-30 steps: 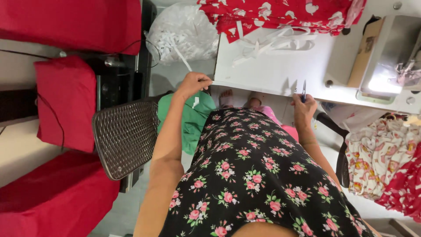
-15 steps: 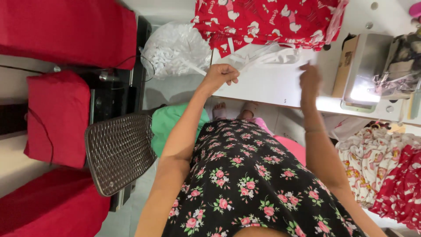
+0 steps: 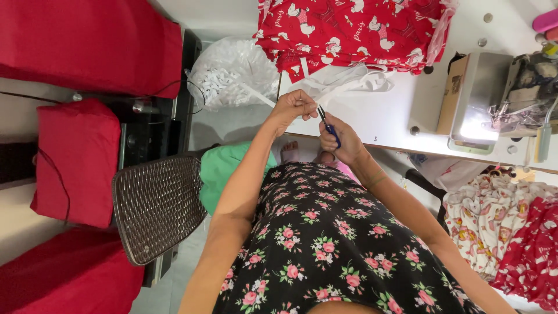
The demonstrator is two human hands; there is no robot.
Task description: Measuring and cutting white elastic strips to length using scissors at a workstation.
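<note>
My left hand pinches a narrow white elastic strip just above the front edge of the white table. The strip runs left to a clear bag of white elastic and right to a loose white bundle on the table. My right hand holds small blue-handled scissors, blades pointing up at the strip right beside my left fingers. A stack of red printed fabric lies at the back of the table.
A sewing machine stands at the table's right. Red and white printed garments hang at the lower right. Red bundles and a brown woven stool seat are at my left. A green cloth lies under the table.
Both hands rose from the table's edge and came together at the white strip. My right hand now has the scissors' blades at the strip. The view tilted toward the table.
</note>
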